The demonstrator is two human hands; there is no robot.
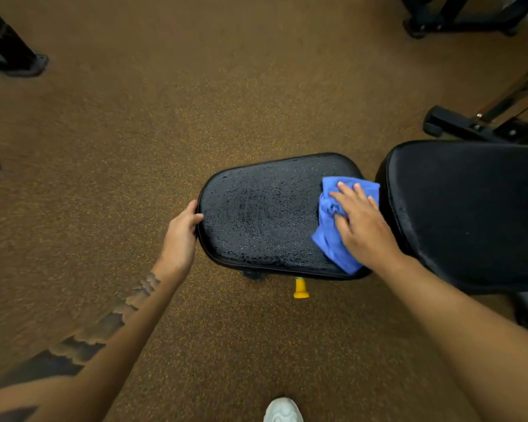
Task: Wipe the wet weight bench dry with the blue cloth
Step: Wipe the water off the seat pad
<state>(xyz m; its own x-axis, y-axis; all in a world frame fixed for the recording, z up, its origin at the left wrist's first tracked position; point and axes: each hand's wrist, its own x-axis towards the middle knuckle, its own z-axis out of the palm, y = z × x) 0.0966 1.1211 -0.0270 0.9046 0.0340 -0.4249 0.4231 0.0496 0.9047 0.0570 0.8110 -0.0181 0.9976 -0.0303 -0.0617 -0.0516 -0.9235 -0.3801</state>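
The black weight bench seat pad (256,214) lies in the middle of the view, covered in water droplets. A crumpled blue cloth (333,236) rests on the pad's right end. My right hand (363,223) lies flat on the cloth with the fingers spread, pressing it onto the pad. My left hand (182,236) grips the left end of the pad, fingers curled over its rim. To the right of the seat is the bench's larger black back pad (470,214), which looks mostly dry.
A yellow adjustment knob (301,288) sticks out under the seat's near edge. Black machine frames stand at top left (13,53), top right (457,19) and right (485,123). My white shoe (282,410) is on the speckled brown floor below.
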